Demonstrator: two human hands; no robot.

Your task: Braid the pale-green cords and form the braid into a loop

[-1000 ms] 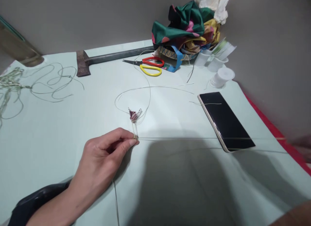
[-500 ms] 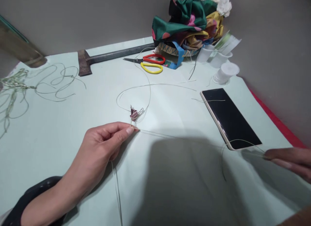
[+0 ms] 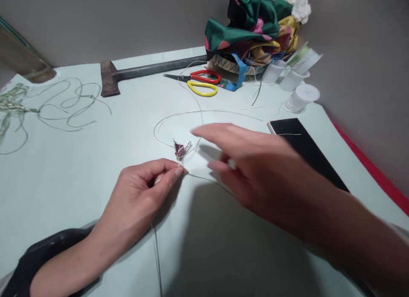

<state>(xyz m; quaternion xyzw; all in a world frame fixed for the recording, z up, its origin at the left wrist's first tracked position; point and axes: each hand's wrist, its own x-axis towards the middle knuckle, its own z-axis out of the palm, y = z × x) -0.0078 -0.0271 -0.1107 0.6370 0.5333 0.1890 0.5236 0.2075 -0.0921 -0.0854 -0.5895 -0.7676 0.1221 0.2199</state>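
My left hand [image 3: 150, 186] pinches pale cords [image 3: 179, 162] between thumb and forefinger, just below a small dark red binder clip [image 3: 180, 150] with wire handles. The cords are looped at the clip, and a large loop of cord [image 3: 166, 117] lies on the table beyond it. More strands hang down below the left hand toward the near edge. My right hand [image 3: 246, 160], slightly blurred, hovers right of the clip with thumb and forefinger apart and nothing between them. One strand [image 3: 211, 180] runs rightward from the left fingertips and passes out of sight under the right hand.
A hammer [image 3: 159, 68] and red-and-yellow-handled scissors [image 3: 201, 82] lie at the back. Behind them is a basket heaped with colourful cloth [image 3: 249, 28]. White thread spools [image 3: 302, 97] stand at the right, near a phone [image 3: 306, 148]. Tangled green cords [image 3: 19, 103] lie at the left.
My right hand has let go of the cord end at the far right and moved left, close to the clip. The left hand keeps its pinch. The view has shifted slightly.
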